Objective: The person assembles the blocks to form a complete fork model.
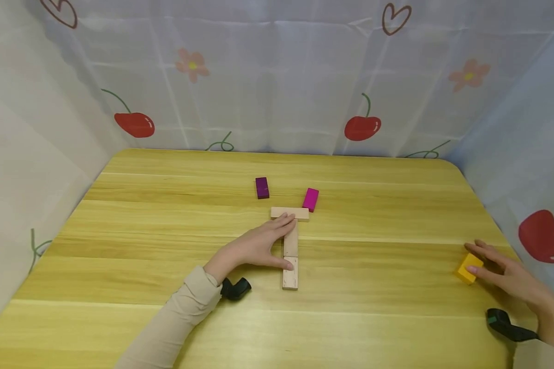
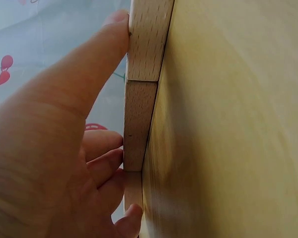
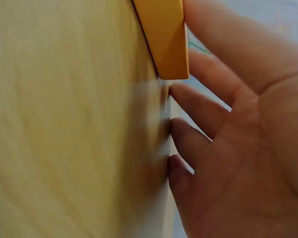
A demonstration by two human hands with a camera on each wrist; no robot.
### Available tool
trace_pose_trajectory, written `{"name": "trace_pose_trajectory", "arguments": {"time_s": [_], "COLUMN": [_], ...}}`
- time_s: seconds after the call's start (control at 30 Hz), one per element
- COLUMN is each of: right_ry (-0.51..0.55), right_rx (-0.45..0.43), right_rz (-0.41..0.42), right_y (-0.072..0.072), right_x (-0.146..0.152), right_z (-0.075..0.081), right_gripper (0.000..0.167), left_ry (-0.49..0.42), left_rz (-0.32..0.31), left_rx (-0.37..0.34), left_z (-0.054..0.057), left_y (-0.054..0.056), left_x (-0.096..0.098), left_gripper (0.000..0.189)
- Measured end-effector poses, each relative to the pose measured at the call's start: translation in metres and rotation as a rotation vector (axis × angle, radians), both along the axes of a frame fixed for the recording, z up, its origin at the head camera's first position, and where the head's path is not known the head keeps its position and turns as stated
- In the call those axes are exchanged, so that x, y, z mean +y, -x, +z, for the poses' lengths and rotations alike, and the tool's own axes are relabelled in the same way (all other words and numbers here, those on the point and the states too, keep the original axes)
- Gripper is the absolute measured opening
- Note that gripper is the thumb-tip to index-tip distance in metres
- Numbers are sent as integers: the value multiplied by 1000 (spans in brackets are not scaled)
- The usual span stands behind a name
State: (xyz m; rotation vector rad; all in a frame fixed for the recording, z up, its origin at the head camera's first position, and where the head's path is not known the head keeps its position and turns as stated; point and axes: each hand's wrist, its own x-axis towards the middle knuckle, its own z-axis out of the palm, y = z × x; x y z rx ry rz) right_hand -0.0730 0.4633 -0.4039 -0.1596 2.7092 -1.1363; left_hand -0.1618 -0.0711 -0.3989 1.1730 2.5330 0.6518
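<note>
Seemingly we steady plain blocks (image 1: 291, 247) midway between side edges of worktop (image 1: 374, 287): left hand (image 1: 258, 246) spans row, fingers spread, thumb on near piece, perhaps keeping joints tight. Near right edge, right hand (image 1: 508, 277) pinches yellow block (image 1: 466, 269), likely for control.

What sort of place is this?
Probably a fabric-lined tabletop booth: a wood-grain table, cherry-print fabric hanging behind it and at both sides, and plain wooden blocks on top.

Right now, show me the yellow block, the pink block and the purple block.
Yellow block (image 3: 169, 38): right wrist view, face toward the camera.
Pink block (image 1: 311, 198): head view, top face.
Purple block (image 1: 261, 187): head view, top face.
</note>
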Motion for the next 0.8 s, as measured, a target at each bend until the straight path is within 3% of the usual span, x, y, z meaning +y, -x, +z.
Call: {"name": "trace_pose_trajectory", "arguments": {"time_s": [0.17,0.47,0.7,0.8], "right_ry": [6,-46,11,31], "right_rx": [70,47,219,252], "right_rz": [-13,-6,19,3], "right_y": [5,-1,-5,-4], "right_x": [-1,-8,-10,-12], "right_z": [-4,-8,-14,-16], "right_gripper": [50,70,68,69], "left_ry": [4,8,-1,2], "left_rz": [11,9,2,-1], "left_rx": [6,9,-6,-5], "left_z": [2,2,1,0], "left_y": [2,6,2,0], "left_x": [-2,-2,1,1], "left_gripper": [102,102,102,102]}}
